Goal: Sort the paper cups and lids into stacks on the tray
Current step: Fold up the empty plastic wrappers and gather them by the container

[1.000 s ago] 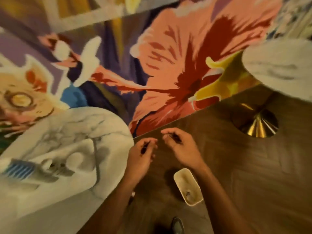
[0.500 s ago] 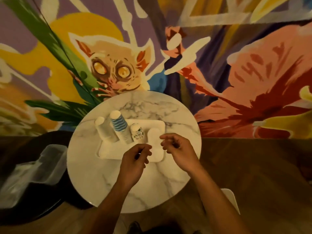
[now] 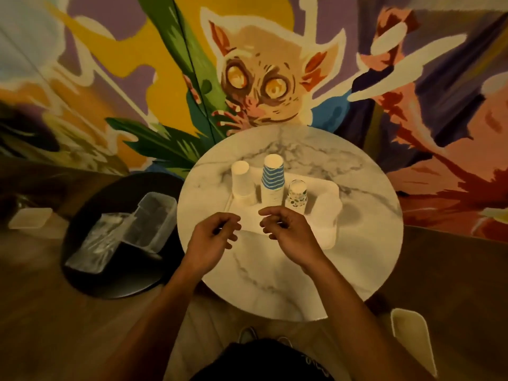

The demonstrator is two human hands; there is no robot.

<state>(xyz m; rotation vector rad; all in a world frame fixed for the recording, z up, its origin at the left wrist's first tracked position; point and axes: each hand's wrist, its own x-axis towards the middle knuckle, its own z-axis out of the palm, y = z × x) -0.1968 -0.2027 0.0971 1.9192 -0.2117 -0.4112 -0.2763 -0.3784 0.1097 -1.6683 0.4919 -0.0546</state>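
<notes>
Round marble table (image 3: 357, 243) against a painted mural wall (image 3: 261, 78) showing a big-eyed animal. White tray (image 3: 328, 240) sits mid-table. On the tray, in a row, all upside down: plain white cup stack (image 3: 239, 181) at the left, blue-striped cup stack (image 3: 272, 180) just beside it and tallest, and a short dotted cup stack (image 3: 297, 198) to its right. Further right on the tray is a pale white stack (image 3: 327, 211), low and blurred; whether it is lids, cannot tell. Left hand (image 3: 213, 239) and right hand (image 3: 288, 233) hover side by side, apart from each other, over the tray's near edge and in front of the cup stacks, touching none of them. Both hands have fingers curled in, thumb close to forefinger; cannot tell whether either one pinches something small. Left of the marble table, a low black round surface (image 3: 90, 270) carries clear plastic containers (image 3: 149, 218). Wooden floor (image 3: 453, 284) below; white chair (image 3: 412, 336) at lower right.
</notes>
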